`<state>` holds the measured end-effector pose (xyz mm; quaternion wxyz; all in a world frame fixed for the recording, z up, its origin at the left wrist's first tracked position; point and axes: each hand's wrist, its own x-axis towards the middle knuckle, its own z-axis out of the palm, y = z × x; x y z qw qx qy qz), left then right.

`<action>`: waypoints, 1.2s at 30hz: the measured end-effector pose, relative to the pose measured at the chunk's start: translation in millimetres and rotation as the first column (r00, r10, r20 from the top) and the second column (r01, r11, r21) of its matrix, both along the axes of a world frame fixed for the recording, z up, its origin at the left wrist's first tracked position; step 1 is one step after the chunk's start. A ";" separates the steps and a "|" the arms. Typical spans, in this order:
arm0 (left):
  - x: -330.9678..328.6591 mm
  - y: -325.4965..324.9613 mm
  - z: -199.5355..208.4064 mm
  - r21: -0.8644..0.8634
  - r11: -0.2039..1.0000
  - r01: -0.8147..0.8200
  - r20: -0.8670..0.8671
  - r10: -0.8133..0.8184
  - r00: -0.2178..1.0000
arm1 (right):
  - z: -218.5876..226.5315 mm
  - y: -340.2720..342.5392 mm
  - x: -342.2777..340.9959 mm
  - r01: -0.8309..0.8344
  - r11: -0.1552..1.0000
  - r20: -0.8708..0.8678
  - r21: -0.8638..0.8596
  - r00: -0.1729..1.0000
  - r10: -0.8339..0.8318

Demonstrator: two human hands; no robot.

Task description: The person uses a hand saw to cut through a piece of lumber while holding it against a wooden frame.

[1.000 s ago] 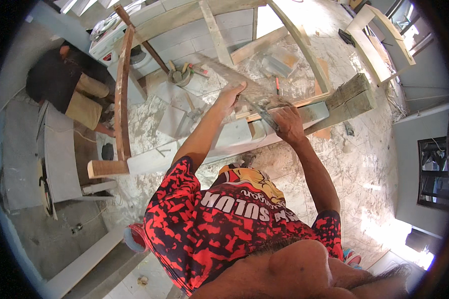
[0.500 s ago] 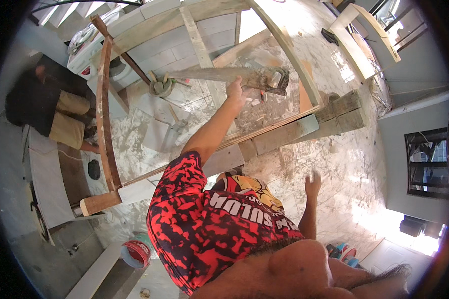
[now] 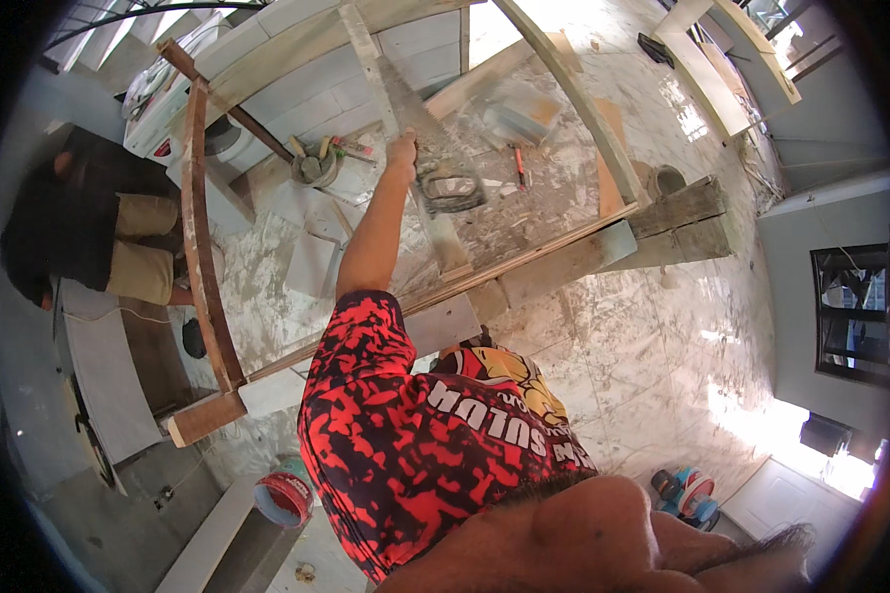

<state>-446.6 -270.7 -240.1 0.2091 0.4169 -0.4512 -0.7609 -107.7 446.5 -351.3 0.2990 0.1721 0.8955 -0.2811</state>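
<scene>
My left hand (image 3: 402, 153) reaches out over the wooden frame, its fingers closed at the edge of a handsaw (image 3: 415, 109). The metal blade slants away from me, beside the frame's crosspiece (image 3: 374, 74). The saw's dark looped handle (image 3: 452, 190) hangs on the near side, to the right of my wrist, outside my fingers. Some motion blur covers the saw. My right hand is out of view. Right of the saw lies a blurred pale object (image 3: 522, 114) whose kind I cannot make out, with a thin red tool (image 3: 520, 168) below it.
A thick timber beam (image 3: 682, 222) extends right from the frame's near side. Beyond the crosspiece stands a bucket (image 3: 313, 168) with tools. Another person (image 3: 89, 217) bends down at the left. A red pail (image 3: 285, 497) stands at the lower left, a blue-and-red machine (image 3: 687, 497) at the lower right.
My left hand has moved left and a little away with the saw. The saw has swung from lying crosswise to having its handle toward me. My right hand has left the view.
</scene>
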 end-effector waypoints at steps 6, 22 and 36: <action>-16.6 0.3 30.6 -0.270 0.823 0.499 -0.014 -0.522 0.853 | 85.6 -57.2 -100.3 0.210 0.941 -0.342 -0.264 0.892 -0.295; -86.4 48.7 21.3 -0.529 0.230 0.817 0.476 -0.717 0.510 | 178.8 -258.2 -228.4 -0.562 0.795 -0.528 -0.228 0.757 0.385; -61.6 15.8 4.2 -0.457 0.206 0.865 0.518 -0.729 0.447 | 47.3 -0.5 -10.1 0.462 0.886 0.027 -0.038 0.887 -0.461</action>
